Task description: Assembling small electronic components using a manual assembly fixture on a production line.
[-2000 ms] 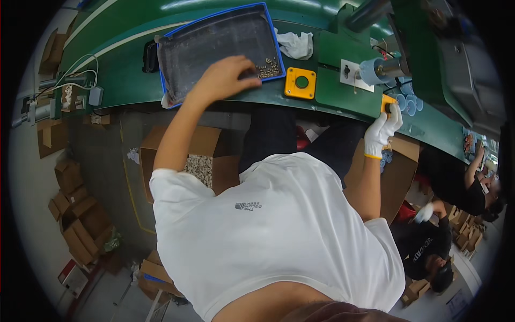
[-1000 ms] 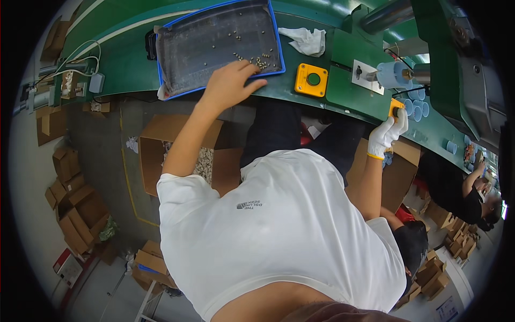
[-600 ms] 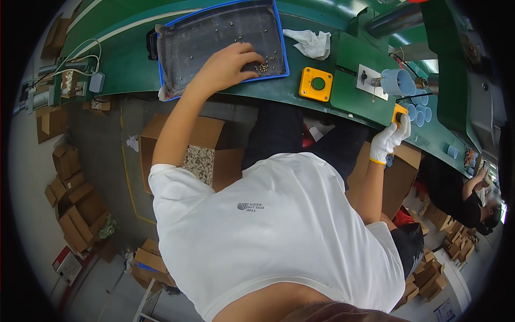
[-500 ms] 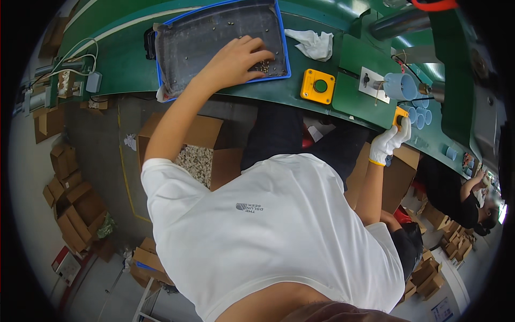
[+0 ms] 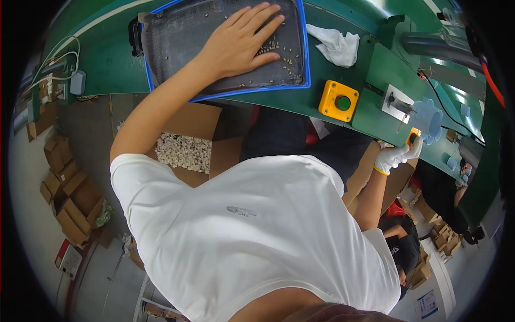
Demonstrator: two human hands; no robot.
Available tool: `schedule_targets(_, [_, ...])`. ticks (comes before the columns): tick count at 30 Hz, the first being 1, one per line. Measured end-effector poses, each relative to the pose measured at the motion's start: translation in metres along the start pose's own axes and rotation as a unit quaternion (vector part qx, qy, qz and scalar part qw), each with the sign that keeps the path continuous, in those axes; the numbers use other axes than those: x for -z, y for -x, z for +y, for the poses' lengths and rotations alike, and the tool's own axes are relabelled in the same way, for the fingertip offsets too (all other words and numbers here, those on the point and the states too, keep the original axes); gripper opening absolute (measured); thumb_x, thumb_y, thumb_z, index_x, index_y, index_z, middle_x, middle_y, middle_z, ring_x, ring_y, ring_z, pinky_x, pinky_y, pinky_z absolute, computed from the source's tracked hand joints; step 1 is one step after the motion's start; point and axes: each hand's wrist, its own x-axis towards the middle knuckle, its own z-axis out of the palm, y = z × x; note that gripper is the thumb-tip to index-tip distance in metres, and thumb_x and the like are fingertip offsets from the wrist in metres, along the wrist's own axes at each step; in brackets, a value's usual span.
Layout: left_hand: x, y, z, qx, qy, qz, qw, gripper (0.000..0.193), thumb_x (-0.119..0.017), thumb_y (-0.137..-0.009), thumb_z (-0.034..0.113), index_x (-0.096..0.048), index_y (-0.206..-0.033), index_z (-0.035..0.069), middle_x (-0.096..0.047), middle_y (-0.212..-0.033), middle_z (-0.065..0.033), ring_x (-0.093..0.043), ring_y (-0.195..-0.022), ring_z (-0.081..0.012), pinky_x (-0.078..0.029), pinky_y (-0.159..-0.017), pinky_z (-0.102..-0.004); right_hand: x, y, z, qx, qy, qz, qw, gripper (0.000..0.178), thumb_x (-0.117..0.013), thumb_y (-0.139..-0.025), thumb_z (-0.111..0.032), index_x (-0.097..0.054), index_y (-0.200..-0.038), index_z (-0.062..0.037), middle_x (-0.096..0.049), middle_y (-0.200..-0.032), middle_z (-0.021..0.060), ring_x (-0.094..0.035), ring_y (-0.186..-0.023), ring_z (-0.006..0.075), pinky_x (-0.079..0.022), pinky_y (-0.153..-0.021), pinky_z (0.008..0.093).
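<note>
My bare left hand [image 5: 241,43] is spread open, palm down, over a dark-lined shallow tray with a blue rim [image 5: 307,48]. Small brass-coloured metal pieces [image 5: 288,68] lie scattered around its fingers and thumb; whatever is under the palm is hidden. On my right hand [image 5: 394,157] is a white knit glove with a yellow cuff. Its fingers stretch up against a small yellow button box [image 5: 413,134] at the bench's front edge, and I see nothing held in them. Just above that box, a pale blue scalloped plastic cup [image 5: 427,119] sits at the green machine's fixture [image 5: 398,104].
A yellow box with a green button [image 5: 339,101] is mounted between tray and machine. Behind it lies a crumpled white cloth [image 5: 339,45]. Below the bench stands a carton of pale small pieces [image 5: 184,153]. Another person [image 5: 402,244] is at the right; empty cartons [image 5: 75,206] line the left.
My left hand has flattened and spread, moving farther back in the tray, and the gathered metal pieces now lie more scattered. My right hand stays by the small button box. The whole view has shifted.
</note>
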Motion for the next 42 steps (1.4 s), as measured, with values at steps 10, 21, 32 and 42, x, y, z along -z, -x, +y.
schedule_targets(10, [0.021,0.019,-0.023,-0.031,0.017,-0.046,0.998,0.094,-0.068,-0.097,0.068,-0.047,-0.168,0.010,-0.043,-0.175,-0.0122,-0.040,-0.163,-0.0291,-0.032,-0.134,-0.0475,-0.009,0.007,0.001,-0.060,0.003,0.055,0.997,0.063,-0.030,-0.117,-0.044,-0.059,-0.147,0.0039,-0.055,-0.147,0.0204,-0.056,-0.140,0.0335,-0.047,-0.121,0.0485])
schedule_targets(21, [0.040,0.012,-0.018,-0.030,-0.022,-0.141,0.989,0.095,-0.061,-0.103,0.068,-0.046,-0.164,-0.003,-0.039,-0.172,-0.0276,-0.035,-0.162,-0.0434,-0.027,-0.134,-0.0522,-0.012,0.007,0.008,0.004,0.042,0.069,0.997,0.054,-0.035,-0.118,-0.036,-0.061,-0.143,0.0040,-0.059,-0.147,0.0226,-0.061,-0.134,0.0348,-0.050,-0.117,0.0467])
schedule_targets(32, [0.000,-0.029,0.039,0.046,0.042,-0.039,0.997,0.110,-0.072,-0.092,0.068,-0.043,-0.156,-0.018,-0.046,-0.160,-0.0374,-0.042,-0.154,-0.0496,-0.028,-0.133,-0.0559,-0.009,0.003,0.000,-0.009,-0.006,0.054,0.998,0.065,-0.034,-0.118,-0.046,-0.058,-0.151,0.0047,-0.054,-0.154,0.0238,-0.052,-0.145,0.0353,-0.043,-0.124,0.0485])
schedule_targets(42, [-0.011,-0.039,0.041,0.096,0.010,-0.024,0.995,0.109,-0.069,-0.094,0.068,-0.046,-0.154,-0.020,-0.040,-0.163,-0.0425,-0.039,-0.155,-0.0546,-0.027,-0.133,-0.0578,-0.010,0.004,0.000,-0.011,-0.022,0.058,0.998,0.059,-0.034,-0.117,-0.039,-0.055,-0.152,0.0050,-0.053,-0.156,0.0240,-0.050,-0.147,0.0362,-0.040,-0.127,0.0476])
